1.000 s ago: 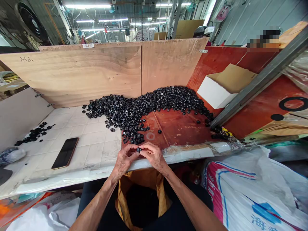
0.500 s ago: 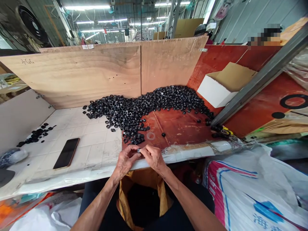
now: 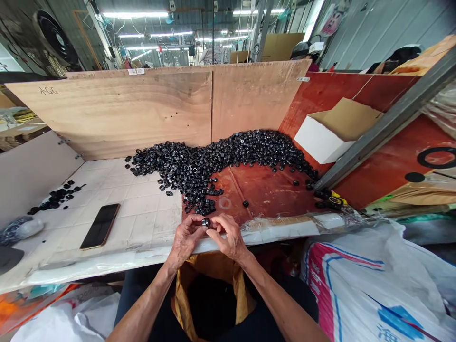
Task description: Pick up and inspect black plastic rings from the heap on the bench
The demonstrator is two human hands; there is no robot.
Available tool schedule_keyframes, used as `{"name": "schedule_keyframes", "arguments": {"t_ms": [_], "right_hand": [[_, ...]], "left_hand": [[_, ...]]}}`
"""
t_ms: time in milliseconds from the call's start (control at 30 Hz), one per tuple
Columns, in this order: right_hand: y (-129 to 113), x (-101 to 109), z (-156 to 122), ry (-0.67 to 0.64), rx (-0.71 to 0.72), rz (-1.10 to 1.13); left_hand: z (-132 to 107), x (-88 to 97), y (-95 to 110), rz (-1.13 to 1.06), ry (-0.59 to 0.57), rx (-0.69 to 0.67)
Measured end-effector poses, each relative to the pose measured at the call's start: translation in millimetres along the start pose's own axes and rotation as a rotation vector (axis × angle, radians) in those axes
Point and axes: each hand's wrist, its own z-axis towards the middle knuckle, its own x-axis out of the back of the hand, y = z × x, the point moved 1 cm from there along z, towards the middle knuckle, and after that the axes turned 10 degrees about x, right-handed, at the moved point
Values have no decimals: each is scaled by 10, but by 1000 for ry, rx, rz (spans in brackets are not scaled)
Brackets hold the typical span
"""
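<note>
My left hand (image 3: pixel 185 239) and my right hand (image 3: pixel 227 235) meet at the near edge of the bench, fingers pinched together on one small black ring-shaped part (image 3: pixel 205 222). Both hands are closed round it. Just beyond them lies a long heap of the same black parts (image 3: pixel 213 159), stretching from the white tiled surface (image 3: pixel 142 209) across the red board (image 3: pixel 267 190). Below my hands an open yellow-brown bag (image 3: pixel 210 289) sits between my knees.
A dark phone (image 3: pixel 100 226) lies on the tiles at left, with a small cluster of black parts (image 3: pixel 53 199) beyond it. A white cardboard box (image 3: pixel 331 130) leans at back right. Plywood walls (image 3: pixel 117 111) enclose the bench. A large woven sack (image 3: pixel 374 285) stands at right.
My hands stay at the bench edge, fingers working the small black part between them. The view has shifted slightly; nothing else has moved.
</note>
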Motion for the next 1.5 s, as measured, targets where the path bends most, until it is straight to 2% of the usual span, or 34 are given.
{"name": "schedule_keyframes", "arguments": {"t_ms": [133, 267, 433, 733, 867, 967, 1100, 1233, 1267, 1333, 1433, 1500], "right_hand": [[4, 6, 3, 13, 3, -11], [-1, 10, 3, -8, -10, 81], [-79, 43, -63, -38, -68, 62], [-310, 70, -180, -140, -41, 122], [-362, 39, -187, -104, -77, 115], [-411, 18, -192, -142, -56, 133], [-443, 22, -215, -89, -167, 151], [-481, 21, -253, -112, -96, 177], [-492, 11, -267, -104, -140, 186], [-517, -29, -300, -82, -333, 228], [-562, -120, -370, -10, -707, 368], [-591, -184, -428, 48, -882, 509]], "left_hand": [[1, -6, 18, 4, -18, 1], [-36, -23, 58, 15, -72, -13], [-190, -13, 33, 122, -27, -51], [-488, 16, -42, -10, -63, 38], [-566, 48, -20, 1, -40, 50], [-609, 55, -8, 3, -33, 55], [-639, 44, 11, 11, -21, 42], [-655, 35, 29, -21, -31, 49], [-662, 37, 29, 27, -22, 23], [-681, 43, 15, 201, 6, -90], [-724, 42, -60, 509, 38, -381], [-760, 39, -148, 655, 46, -561]]}}
